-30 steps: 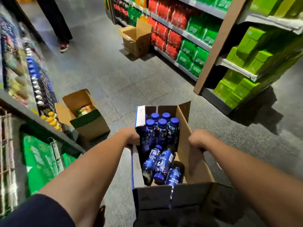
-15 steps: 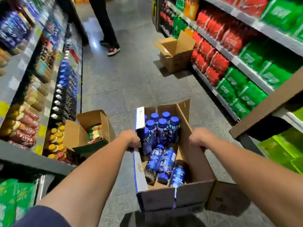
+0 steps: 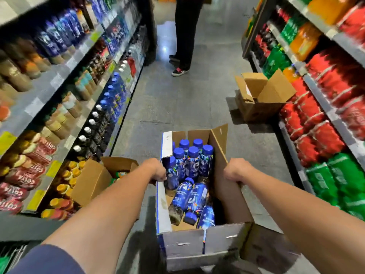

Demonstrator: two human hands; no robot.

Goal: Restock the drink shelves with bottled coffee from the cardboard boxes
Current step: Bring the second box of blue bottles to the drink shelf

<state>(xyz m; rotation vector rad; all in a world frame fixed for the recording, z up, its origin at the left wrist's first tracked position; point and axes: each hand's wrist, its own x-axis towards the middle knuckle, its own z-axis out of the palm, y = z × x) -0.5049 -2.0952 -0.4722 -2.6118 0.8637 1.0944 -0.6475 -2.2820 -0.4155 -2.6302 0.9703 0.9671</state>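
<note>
A shop aisle, viewed looking down from head height. Drink shelves run along the left side, crowded with bottles whose labels are too blurred to read. Held up in the centre is an open cardboard box. The left hand and right hand each curl tightly over one of its side walls, fingertips hidden inside. It holds blue-capped coffee bottles, some upright, some lying down. Judging by this, shelving from this box has not started. Any bottles underneath are hidden.

The left hand and right hand grip opposite side walls of the open cardboard box, which holds blue-capped coffee bottles, some upright, some toppled.
</note>
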